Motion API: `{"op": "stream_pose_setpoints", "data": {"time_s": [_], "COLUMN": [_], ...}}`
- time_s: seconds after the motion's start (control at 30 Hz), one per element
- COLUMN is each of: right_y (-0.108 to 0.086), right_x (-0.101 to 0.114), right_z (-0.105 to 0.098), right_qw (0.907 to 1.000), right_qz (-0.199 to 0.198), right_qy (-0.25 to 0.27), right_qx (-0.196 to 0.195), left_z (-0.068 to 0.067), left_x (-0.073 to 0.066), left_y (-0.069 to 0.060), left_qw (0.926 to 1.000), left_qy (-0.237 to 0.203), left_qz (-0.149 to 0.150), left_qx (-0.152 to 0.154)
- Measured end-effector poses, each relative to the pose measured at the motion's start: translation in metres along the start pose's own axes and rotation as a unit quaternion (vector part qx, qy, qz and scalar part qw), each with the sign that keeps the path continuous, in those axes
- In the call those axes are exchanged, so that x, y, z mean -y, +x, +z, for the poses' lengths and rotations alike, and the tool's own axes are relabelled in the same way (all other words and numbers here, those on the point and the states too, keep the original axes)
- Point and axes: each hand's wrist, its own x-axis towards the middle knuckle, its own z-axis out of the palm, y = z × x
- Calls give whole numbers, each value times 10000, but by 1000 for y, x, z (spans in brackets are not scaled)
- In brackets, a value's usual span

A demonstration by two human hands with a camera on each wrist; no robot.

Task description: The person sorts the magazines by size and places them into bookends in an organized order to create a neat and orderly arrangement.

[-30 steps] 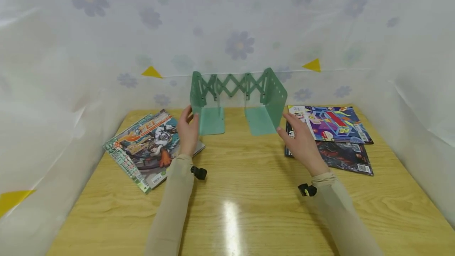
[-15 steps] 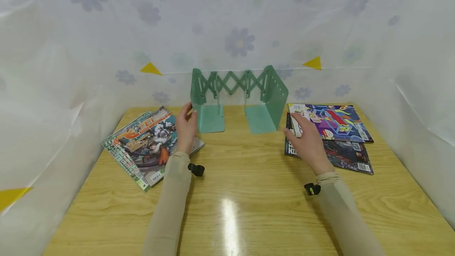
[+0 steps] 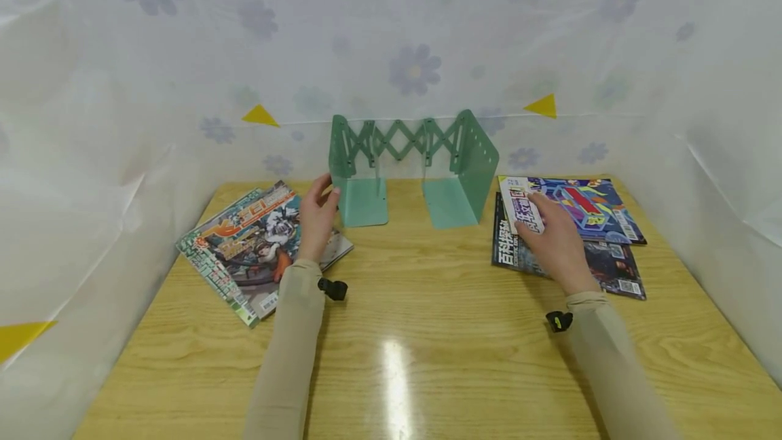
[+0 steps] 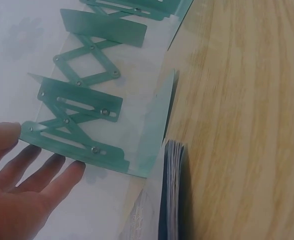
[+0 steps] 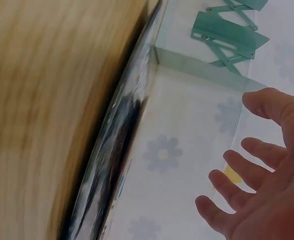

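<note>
A green expandable bookend [image 3: 398, 141] stands at the back of the table, its scissor lattice stretched between two upright end panels. At its left panel is my left hand [image 3: 318, 216]; in the left wrist view the extended fingers [image 4: 62, 192] and thumb lie along the panel's outer edge, seemingly touching it. My right hand [image 3: 556, 243] is over the right-hand magazines, apart from the bookend. Its fingers are spread with nothing between them in the right wrist view. Beneath it lie a blue-purple magazine [image 3: 595, 206] and, partly covered, a dark magazine [image 3: 507, 250].
Several overlapping magazines [image 3: 256, 243] lie on the left of the wooden table [image 3: 427, 331], near my left forearm. One spine [image 4: 173, 195] shows close by in the left wrist view. A flowered white sheet [image 3: 415, 19] hangs behind and along the sides, with yellow triangles on it.
My right hand has moved away from the bookend's right panel, rightward over the magazines. The left hand has stayed by the left panel. The bookend and magazines have kept their places.
</note>
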Motion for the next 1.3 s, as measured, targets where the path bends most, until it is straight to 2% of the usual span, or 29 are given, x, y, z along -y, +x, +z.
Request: {"op": "stream_pose_setpoints", "data": {"time_s": [0.1,0.3,0.53,0.67,0.87,1.0,1.23,1.3], "right_y": [0,2,6,9,11,13,19,21], "right_x": [-8,-26,-46,-54,-62,-68,-73,-75], "right_z": [-2,-6,-16,-19,-17,-14,-7,-4], "right_qw": [9996,9979,9899,9863,9808,9761,9729,9713], "right_qz": [174,88,-63,-177,-312,-312,-401,-390], "right_qy": [-165,-578,-1338,-1550,-1795,-1961,-1890,-1899], "right_qx": [124,273,469,530,698,880,1272,1381], "left_z": [-1,-1,-1,0,0,0,1,1], "left_x": [-14,-15,14,18,17,13,-17,-19], "left_y": [-5,-6,7,8,6,5,-5,-6], "left_qw": [10000,9998,9997,9998,9997,9997,9996,9995], "left_qy": [-2,111,46,131,176,155,200,212], "left_qz": [-47,-166,-252,-159,-100,-164,-211,-224], "left_qx": [80,77,-30,-78,-95,-57,65,72]}}
